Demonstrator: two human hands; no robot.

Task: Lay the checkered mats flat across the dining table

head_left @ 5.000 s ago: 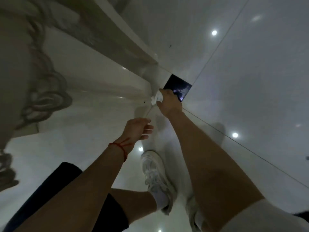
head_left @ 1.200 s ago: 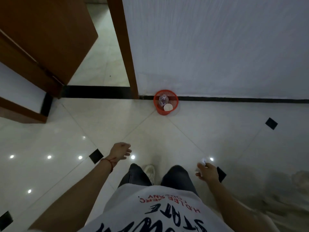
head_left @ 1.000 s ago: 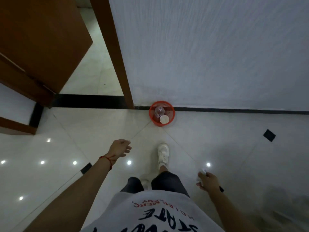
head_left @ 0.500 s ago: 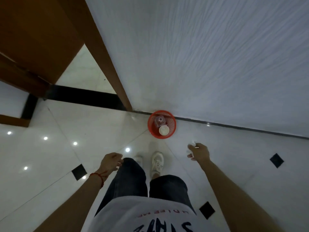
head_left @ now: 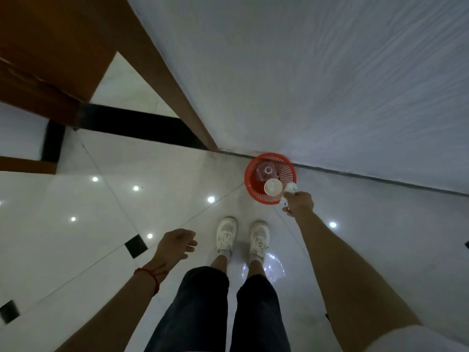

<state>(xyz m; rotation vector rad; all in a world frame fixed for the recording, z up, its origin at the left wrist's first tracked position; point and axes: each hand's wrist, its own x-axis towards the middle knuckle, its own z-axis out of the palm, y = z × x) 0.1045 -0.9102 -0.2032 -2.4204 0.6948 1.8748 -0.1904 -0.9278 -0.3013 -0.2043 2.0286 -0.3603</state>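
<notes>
No checkered mat and no dining table appear in the head view. I stand on a glossy pale tiled floor, looking down at my white shoes. My right hand (head_left: 299,203) reaches out over the near right rim of a red waste basket (head_left: 256,194) and grips a crumpled white tissue (head_left: 291,187). Inside the basket lie a clear plastic bottle (head_left: 265,171) and a white cup (head_left: 272,187). My left hand (head_left: 176,246) hangs at my left side, fingers loosely curled, holding nothing; a red string circles its wrist.
The basket stands against a white textured wall (head_left: 317,85). A brown wooden door frame (head_left: 177,92) and an open door (head_left: 50,47) are at the upper left. Black skirting runs along the wall foot. Floor tiles carry small black diamond insets (head_left: 135,246).
I walked up to the red basket and stopped with both feet together. My right hand with the tissue moved forward from my side to the basket's rim. The left hand stayed hanging.
</notes>
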